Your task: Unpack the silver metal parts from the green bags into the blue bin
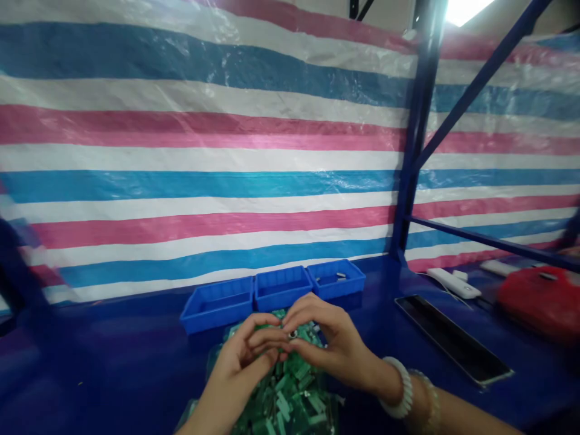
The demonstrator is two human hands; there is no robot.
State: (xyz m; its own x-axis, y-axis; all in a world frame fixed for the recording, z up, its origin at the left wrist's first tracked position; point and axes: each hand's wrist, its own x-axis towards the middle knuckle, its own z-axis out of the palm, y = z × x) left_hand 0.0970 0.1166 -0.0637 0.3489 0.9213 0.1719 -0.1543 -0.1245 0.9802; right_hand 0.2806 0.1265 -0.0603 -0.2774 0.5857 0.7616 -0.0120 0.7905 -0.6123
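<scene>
My left hand (pixel 247 362) and my right hand (pixel 333 341) meet at the fingertips over a heap of small green and clear pieces (pixel 290 393). Between the fingers shows a tiny metallic part (pixel 293 333), too small to name. The fingers of both hands are bent and pinched around it. A white coiled band and a beaded bracelet circle my right wrist. Part of the heap is hidden beneath my hands.
Three blue trays stand behind the hands: left (pixel 217 305), middle (pixel 283 289) and right (pixel 338 278), the last holding small pieces. At right lie a phone (pixel 453 338), a white power strip (pixel 453 283) and a red bag (pixel 539 299). A blue post (pixel 408 175) rises behind.
</scene>
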